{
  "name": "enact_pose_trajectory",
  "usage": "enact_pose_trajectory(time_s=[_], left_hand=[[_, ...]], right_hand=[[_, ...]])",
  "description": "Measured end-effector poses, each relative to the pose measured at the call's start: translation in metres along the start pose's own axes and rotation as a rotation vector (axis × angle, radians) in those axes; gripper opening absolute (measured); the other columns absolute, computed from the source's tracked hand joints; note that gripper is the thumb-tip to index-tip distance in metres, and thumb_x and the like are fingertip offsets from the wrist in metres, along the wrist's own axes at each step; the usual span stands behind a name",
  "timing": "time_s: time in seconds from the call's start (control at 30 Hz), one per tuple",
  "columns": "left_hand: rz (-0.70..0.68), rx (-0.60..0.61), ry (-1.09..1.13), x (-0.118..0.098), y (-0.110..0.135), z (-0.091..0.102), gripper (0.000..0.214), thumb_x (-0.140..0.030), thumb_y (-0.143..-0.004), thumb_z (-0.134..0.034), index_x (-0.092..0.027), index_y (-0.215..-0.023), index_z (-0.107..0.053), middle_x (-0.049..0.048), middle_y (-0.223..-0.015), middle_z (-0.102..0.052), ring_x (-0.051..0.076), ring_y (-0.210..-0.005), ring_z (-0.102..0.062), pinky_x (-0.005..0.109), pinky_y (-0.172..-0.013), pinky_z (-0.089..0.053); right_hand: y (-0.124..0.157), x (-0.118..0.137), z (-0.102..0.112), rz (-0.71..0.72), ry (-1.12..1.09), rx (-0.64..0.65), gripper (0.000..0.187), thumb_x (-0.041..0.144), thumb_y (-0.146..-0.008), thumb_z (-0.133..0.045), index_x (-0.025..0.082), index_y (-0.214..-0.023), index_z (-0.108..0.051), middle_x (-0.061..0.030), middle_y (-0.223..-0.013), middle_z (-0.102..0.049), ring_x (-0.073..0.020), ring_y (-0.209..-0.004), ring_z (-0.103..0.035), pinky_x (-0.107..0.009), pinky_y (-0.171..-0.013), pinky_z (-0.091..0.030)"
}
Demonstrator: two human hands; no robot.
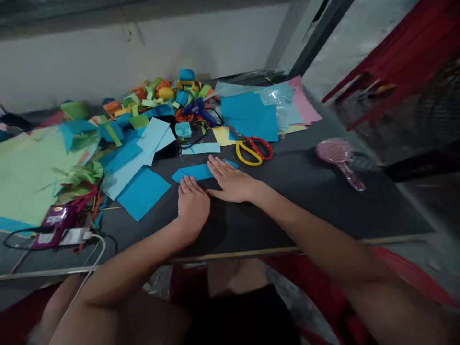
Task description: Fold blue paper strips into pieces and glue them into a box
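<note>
A folded strip of blue paper [197, 172] with pointed ends lies flat on the dark table. My left hand [193, 203] rests its fingertips on the strip's near left edge, palm down. Across the right part of the strip lies my right hand [232, 182], flat with fingers stretched out, hiding some of the paper. Just beyond is a pale blue paper strip [201, 148]. Scissors with one yellow and one red handle [254, 152] lie right beside my right hand's fingers. A square blue sheet [143, 191] is left of my left hand.
Folded paper pieces in several colours [161, 96] are heaped at the back, beside a blue glue gun [199, 112]. Blue sheets [247, 115] lie back right. A pink hairbrush [339, 155] is at right. A purple power strip [57, 223] with cables sits front left.
</note>
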State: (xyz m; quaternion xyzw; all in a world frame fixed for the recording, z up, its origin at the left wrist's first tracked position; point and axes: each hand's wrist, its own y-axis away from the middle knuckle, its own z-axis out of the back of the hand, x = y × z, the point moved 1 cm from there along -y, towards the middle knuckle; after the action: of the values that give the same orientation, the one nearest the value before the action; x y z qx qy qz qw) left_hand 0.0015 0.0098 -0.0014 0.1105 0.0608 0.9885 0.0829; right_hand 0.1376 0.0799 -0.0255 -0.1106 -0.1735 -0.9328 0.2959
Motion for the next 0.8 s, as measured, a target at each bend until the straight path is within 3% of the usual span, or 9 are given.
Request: enact_pose_trajectory(time_s=[0.1, 0.23, 0.3, 0.4, 0.47, 0.63, 0.7, 0.8], left_hand=[[0.092, -0.016, -0.01, 0.002, 0.001, -0.001, 0.056, -0.021, -0.096, -0.038, 0.017, -0.138, -0.037, 0.0375, -0.139, -0.043, 0.041, -0.133, -0.046, 0.046, -0.106, -0.043], [0.11, -0.102, -0.006, 0.004, 0.002, -0.003, 0.058, -0.024, -0.095, -0.038, 0.021, -0.131, -0.045, 0.0396, -0.132, -0.049, 0.043, -0.132, -0.046, 0.05, -0.108, -0.04], [0.022, -0.19, 0.017, 0.006, -0.001, -0.005, 0.055, -0.021, -0.095, -0.035, 0.017, -0.133, -0.046, 0.0361, -0.137, -0.047, 0.04, -0.137, -0.041, 0.05, -0.114, -0.033], [-0.248, -0.263, 0.1, 0.011, -0.01, -0.01, 0.053, -0.015, -0.093, -0.031, 0.004, -0.141, -0.044, 0.024, -0.149, -0.041, 0.03, -0.143, -0.036, 0.044, -0.119, -0.029], [-0.324, -0.227, 0.145, 0.014, -0.016, -0.014, 0.054, -0.012, -0.091, -0.032, 0.001, -0.142, -0.044, 0.0219, -0.149, -0.042, 0.027, -0.142, -0.038, 0.041, -0.117, -0.032], [-0.176, -0.163, 0.146, 0.017, -0.02, -0.016, 0.059, -0.02, -0.091, -0.035, 0.012, -0.14, -0.038, 0.0324, -0.146, -0.039, 0.036, -0.141, -0.037, 0.047, -0.114, -0.034], [-0.176, -0.128, 0.136, 0.016, -0.018, -0.013, 0.06, -0.02, -0.091, -0.035, 0.013, -0.141, -0.037, 0.0324, -0.147, -0.038, 0.036, -0.142, -0.035, 0.046, -0.115, -0.033], [-0.187, -0.073, 0.11, 0.016, -0.017, -0.007, 0.06, -0.017, -0.09, -0.035, 0.011, -0.143, -0.036, 0.0306, -0.149, -0.037, 0.036, -0.143, -0.033, 0.045, -0.116, -0.031]], right_hand=[[0.0, -0.004, -0.004, 0.045, -0.031, -0.055, 0.103, 0.076, -0.086, -0.025, 0.003, -0.156, -0.004, -0.014, -0.162, 0.008, -0.0347, -0.15, 0.003, -0.053, -0.123, -0.011], [0.0, -0.004, -0.007, 0.033, -0.026, -0.086, 0.1, 0.072, -0.087, -0.028, 0.002, -0.156, -0.007, -0.015, -0.163, 0.005, -0.0338, -0.151, 0.0, -0.052, -0.123, -0.011], [0.001, -0.003, -0.007, 0.014, -0.01, -0.099, 0.097, 0.068, -0.088, -0.032, 0.002, -0.156, -0.01, -0.0152, -0.163, 0.003, -0.0333, -0.151, -0.001, -0.051, -0.123, -0.012], [0.001, -0.004, -0.008, 0.025, 0.013, -0.127, 0.093, 0.063, -0.089, -0.037, 0.003, -0.156, -0.013, -0.0158, -0.163, -0.001, -0.0324, -0.151, -0.003, -0.051, -0.123, -0.011], [0.001, -0.004, -0.009, 0.038, 0.026, -0.142, 0.092, 0.062, -0.089, -0.038, 0.003, -0.155, -0.013, -0.0162, -0.163, -0.002, -0.0315, -0.151, -0.004, -0.051, -0.123, -0.011], [0.01, 0.008, -0.013, -0.038, 0.06, -0.247, 0.09, 0.058, -0.09, -0.039, -0.001, -0.154, -0.015, -0.0189, -0.161, -0.008, -0.0322, -0.15, -0.011, -0.051, -0.123, -0.016], [0.015, 0.019, -0.014, -0.057, 0.085, -0.341, 0.081, 0.05, -0.093, -0.039, -0.002, -0.153, -0.02, -0.0202, -0.16, -0.014, -0.0316, -0.15, -0.016, -0.051, -0.123, -0.016], [0.018, 0.035, -0.015, 0.066, 0.12, -0.38, 0.062, 0.027, -0.095, -0.032, 0.003, -0.152, -0.029, -0.0139, -0.16, -0.022, -0.0251, -0.15, -0.02, -0.045, -0.124, -0.017]])
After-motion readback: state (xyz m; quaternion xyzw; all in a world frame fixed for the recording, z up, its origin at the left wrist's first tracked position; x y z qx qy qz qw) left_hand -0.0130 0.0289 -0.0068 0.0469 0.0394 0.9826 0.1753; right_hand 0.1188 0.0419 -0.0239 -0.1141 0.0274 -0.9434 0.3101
